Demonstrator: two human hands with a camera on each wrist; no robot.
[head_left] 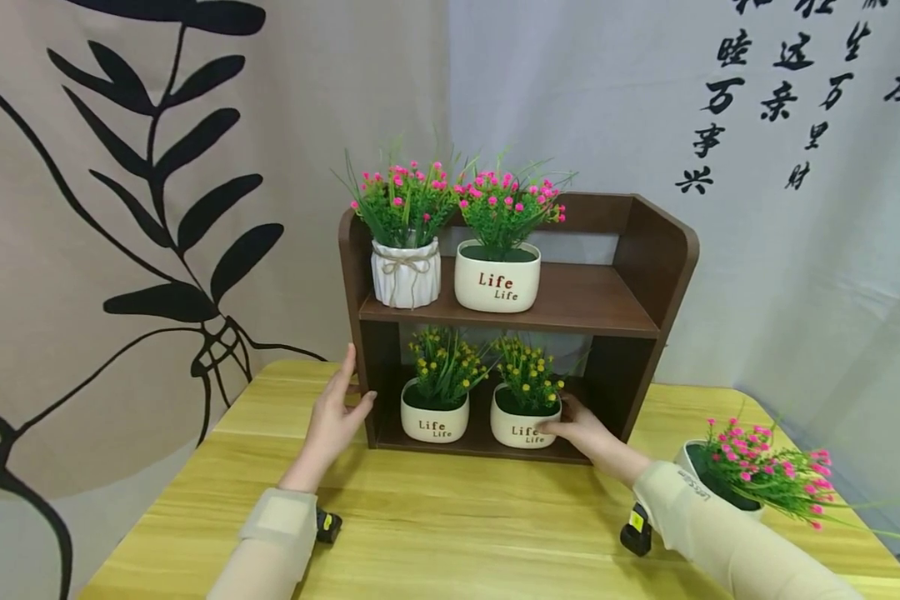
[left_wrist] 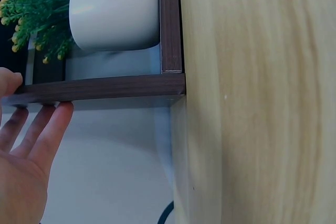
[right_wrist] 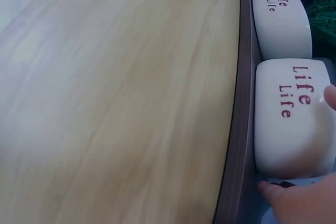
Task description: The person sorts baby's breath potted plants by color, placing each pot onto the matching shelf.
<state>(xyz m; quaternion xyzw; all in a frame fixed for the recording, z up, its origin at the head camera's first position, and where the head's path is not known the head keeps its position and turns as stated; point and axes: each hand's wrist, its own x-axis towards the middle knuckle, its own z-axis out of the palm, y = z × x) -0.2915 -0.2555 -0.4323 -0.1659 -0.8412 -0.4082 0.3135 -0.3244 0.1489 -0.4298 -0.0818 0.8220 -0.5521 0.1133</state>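
A dark brown two-tier shelf (head_left: pixel 555 304) stands on the table. My left hand (head_left: pixel 336 421) holds its left side panel (left_wrist: pixel 105 87), thumb on the inner face and fingers along the outer face. On the lower tier, my right hand (head_left: pixel 587 429) grips the right-hand white "Life" pot of yellow flowers (head_left: pixel 521 427), with the thumb on its front and fingers at its right side. A matching pot of yellow flowers (head_left: pixel 432 421) sits just left of it. Up on the top tier are a pleated white pot with a twine bow (head_left: pixel 405 279) and a "Life" pot (head_left: pixel 497 287), both with pink flowers.
Beside my right forearm, another white pot with pink flowers (head_left: pixel 765 467) is on the right of the wooden table (head_left: pixel 420 533). Behind the table hangs a cloth backdrop (head_left: pixel 570 100) with black leaf drawings and writing.
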